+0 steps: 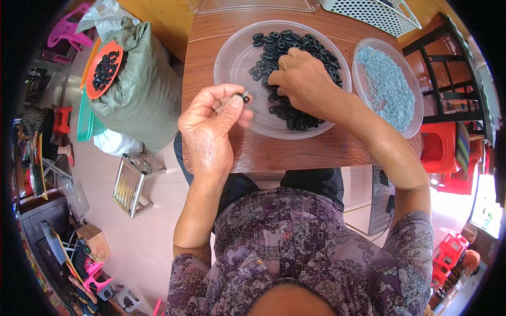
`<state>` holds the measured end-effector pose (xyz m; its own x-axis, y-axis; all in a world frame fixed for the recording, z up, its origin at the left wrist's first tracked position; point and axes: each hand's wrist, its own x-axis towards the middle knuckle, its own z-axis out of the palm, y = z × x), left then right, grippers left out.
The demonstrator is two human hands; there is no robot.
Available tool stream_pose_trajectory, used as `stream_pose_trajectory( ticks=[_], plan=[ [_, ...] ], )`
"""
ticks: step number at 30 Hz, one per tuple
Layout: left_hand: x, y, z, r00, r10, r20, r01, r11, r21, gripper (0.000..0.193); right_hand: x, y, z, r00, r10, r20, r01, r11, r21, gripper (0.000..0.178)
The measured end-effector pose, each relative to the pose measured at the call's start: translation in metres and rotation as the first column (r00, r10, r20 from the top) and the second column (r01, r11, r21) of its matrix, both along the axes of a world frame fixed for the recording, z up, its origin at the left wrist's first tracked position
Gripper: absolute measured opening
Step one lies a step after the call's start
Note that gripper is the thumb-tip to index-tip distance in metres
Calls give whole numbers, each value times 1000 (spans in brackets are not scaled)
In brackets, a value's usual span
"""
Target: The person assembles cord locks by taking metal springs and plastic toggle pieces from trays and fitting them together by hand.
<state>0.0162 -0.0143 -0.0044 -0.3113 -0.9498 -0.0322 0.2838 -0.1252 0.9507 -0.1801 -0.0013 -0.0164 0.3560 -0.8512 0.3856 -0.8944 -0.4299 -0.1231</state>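
Observation:
My left hand (210, 126) is raised at the near left rim of a round clear plastic tub (232, 63). Between its thumb and forefinger it pinches a small black plastic piece (245, 98) with a bit of shiny metal at its top. Inside the tub, small black oval plastic pieces with holes (303, 120) are heaped toward the right side. My right hand (305, 79) reaches over this heap with its fingers bent down into the pieces. Whatever its fingertips hold is hidden. To the right, another clear tub (419, 113) contains many small silvery screw-like metal parts (387, 84).
The tubs rest on a brown wooden table (203, 39). A white perforated basket (369, 16) stands at its far right. Left of the table, a full grey-green sack (153, 89) bears an orange dish (113, 52) of black pieces. A small metal-framed stool (132, 184) sits on the floor.

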Motion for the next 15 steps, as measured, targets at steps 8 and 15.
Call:
stream_pose_trajectory(
  ticks=[8,15],
  plan=[
    [0,0,1,1000,-10,-13,11,1000,10,12,-1,-7,-2,997,11,-71,-10,1000,9,6],
    [-2,-1,2,1000,-9,3,9,1000,7,12,1,1,7,853,-80,516,-11,985,172,4]
  ],
)
